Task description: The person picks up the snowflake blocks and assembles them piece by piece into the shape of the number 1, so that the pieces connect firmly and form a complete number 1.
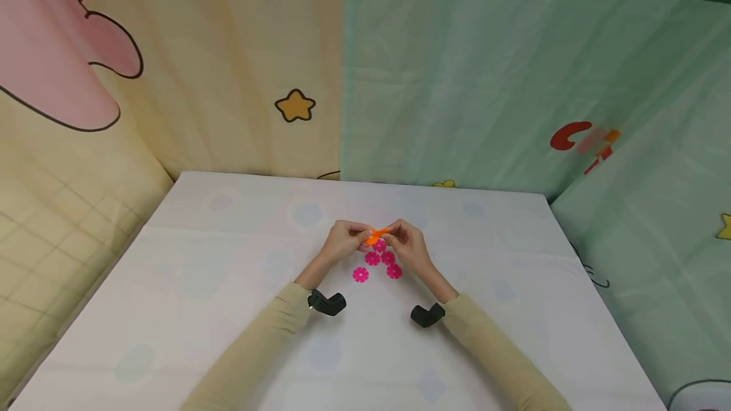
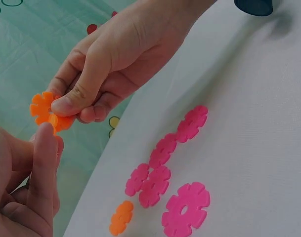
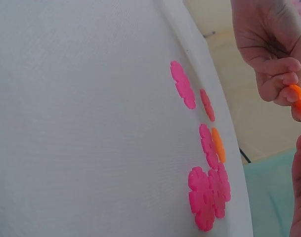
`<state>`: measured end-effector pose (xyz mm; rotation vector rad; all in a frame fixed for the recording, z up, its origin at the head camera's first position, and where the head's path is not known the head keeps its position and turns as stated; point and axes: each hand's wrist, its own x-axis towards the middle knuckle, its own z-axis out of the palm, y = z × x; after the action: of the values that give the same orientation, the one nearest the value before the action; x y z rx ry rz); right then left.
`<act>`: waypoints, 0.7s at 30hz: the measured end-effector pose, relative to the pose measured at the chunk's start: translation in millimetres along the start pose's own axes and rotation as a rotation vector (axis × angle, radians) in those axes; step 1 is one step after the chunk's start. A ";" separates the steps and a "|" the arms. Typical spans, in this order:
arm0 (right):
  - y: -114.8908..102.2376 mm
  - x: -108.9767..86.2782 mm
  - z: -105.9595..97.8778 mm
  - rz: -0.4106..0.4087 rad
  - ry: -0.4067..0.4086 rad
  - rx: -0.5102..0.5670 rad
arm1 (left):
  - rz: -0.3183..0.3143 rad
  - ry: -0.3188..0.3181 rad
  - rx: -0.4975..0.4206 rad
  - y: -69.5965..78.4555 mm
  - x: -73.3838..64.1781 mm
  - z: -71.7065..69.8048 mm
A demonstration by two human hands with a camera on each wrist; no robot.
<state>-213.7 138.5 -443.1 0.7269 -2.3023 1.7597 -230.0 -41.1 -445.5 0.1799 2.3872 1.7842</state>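
Observation:
Above the table, both hands meet at orange flower-shaped plastic discs (image 2: 40, 105). My right hand (image 1: 409, 247) pinches the orange between thumb and fingers, its thumb flat over a disc's face in the left wrist view. My left hand (image 1: 342, 241) pinches the orange from the other side, fingertips close to the right thumb. How the held orange pieces join cannot be told. Below the hands lie several pink flower-shaped discs (image 1: 372, 258), grouped near each other. Another orange disc (image 2: 121, 217) rests on the table next to them.
The white table (image 1: 228, 309) carries faint pastel dots. Patterned curtains (image 1: 445, 81) hang behind and beside it. One pink disc (image 1: 360, 274) lies a little apart, toward the left forearm. A black camera mount (image 1: 327, 303) sits at the left wrist, another mount (image 1: 428, 316) at the right.

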 end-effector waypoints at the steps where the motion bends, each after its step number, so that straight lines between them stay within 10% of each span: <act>1: 0.0 -1.1 -0.1 -0.002 0.004 0.002 | 0.002 0.000 0.004 0.0 -0.4 0.7; 14: 14.0 5.9 -6.8 -0.005 -0.045 -0.012 | 0.025 -0.007 -0.012 2.5 -2.1 -0.9; 21: 29.3 8.2 -10.8 0.139 -0.071 -0.090 | 0.012 -0.061 -0.042 -2.1 -6.0 -1.5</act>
<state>-236.2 151.9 -461.9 0.6376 -2.5168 1.6983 -224.4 -44.2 -446.8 0.2402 2.3092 1.8053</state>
